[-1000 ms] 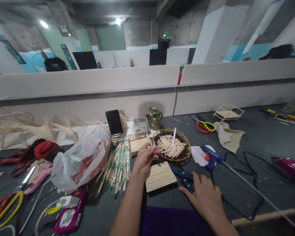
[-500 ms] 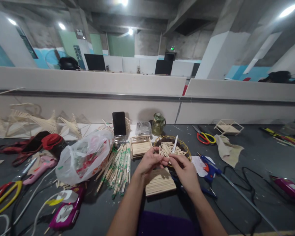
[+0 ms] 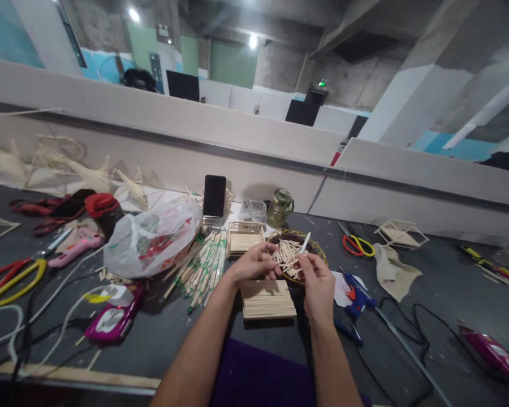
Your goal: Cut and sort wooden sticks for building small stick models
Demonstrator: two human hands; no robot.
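Note:
My left hand is closed with thumb and fingertips together, at the left rim of a wicker basket. Whatever its fingertips may hold is too small to make out. My right hand is pinched at the basket's right front, and I cannot tell what is in its fingers. Short wooden sticks fill the basket. A white slim tool leans up out of them, close above my right fingertips. Below my hands lies a flat panel of wooden sticks set side by side.
Left stand a small stick-built piece, wrapped sticks, a plastic bag and a phone. A green jar stands behind the basket. Right lie a blue glue gun, scissors, a cloth and cables.
My hands have moved apart from where they met over the basket's front. The view has tilted and shifted, so the table appears slanted and higher.

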